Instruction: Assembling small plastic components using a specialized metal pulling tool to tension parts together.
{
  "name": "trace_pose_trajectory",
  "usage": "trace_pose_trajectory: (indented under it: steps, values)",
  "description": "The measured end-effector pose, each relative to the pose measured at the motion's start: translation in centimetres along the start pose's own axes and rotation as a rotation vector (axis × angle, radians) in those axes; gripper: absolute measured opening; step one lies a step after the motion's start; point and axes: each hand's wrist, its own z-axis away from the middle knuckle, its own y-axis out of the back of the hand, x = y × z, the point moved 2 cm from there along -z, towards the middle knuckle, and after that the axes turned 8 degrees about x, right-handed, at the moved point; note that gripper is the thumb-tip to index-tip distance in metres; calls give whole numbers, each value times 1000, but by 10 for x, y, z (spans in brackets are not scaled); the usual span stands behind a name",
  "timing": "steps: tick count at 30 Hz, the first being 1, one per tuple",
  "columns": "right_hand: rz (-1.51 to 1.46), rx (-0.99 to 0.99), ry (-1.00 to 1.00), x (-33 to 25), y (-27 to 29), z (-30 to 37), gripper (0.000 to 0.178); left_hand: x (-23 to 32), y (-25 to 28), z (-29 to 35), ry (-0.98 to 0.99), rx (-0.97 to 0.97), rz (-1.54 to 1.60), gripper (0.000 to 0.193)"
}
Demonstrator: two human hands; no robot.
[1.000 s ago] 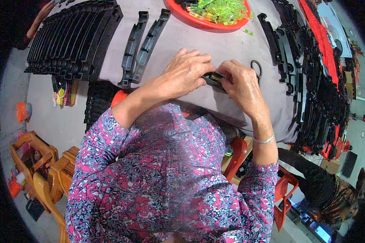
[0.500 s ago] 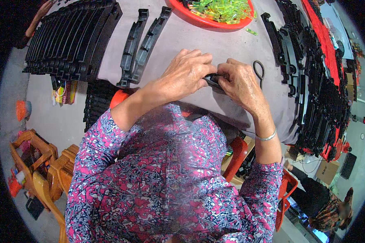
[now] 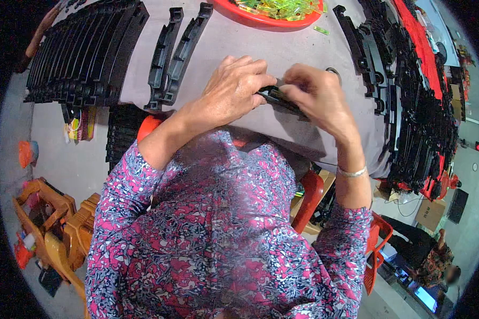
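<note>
Over the near part of the table, my left hand (image 3: 234,87) is closed on one end of a black plastic strip (image 3: 290,103), pinching it between thumb and fingers. My right hand (image 3: 322,101), with a bracelet at the wrist, is at the strip's other side. Its thumb lies over the strip, but its fingers are smeared by motion, so their grip is unclear. Partly hidden behind that hand is a dark metal loop (image 3: 334,72), like a scissors handle. Two longer black channel-shaped parts (image 3: 164,61) lie side by side left of my left hand.
A red basin (image 3: 271,22) of clear yellow-green pieces stands at the far side; one loose piece (image 3: 321,30) lies beside it. Rows of black parts (image 3: 85,56) fill the left, more (image 3: 410,127) the right. Red chair (image 3: 311,199) and wooden furniture (image 3: 64,228) stand below. Another person (image 3: 434,260) is at lower right.
My right hand has shifted slightly away from my left, its fingers lifting and blurring, so more of the strip shows. It now covers most of the metal loop. The view has shifted a little.
</note>
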Motion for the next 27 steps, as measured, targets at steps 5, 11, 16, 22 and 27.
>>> trace_pose_trajectory:
  steps: [5,11,16,22,27]
  values:
    - [-119,453,-280,31,31,36,13,-2,4,3,-31,6,20,31]
    - [-266,604,-469,71,28,72,9,2,6,0,-32,9,3,32]
    - [-331,588,-468,71,18,71,10,2,9,0,-24,-13,3,31]
    - [-402,555,-419,71,20,50,10,-3,13,0,21,-40,97,31]
    - [-336,518,-263,66,28,3,10,3,21,1,48,-73,49,33]
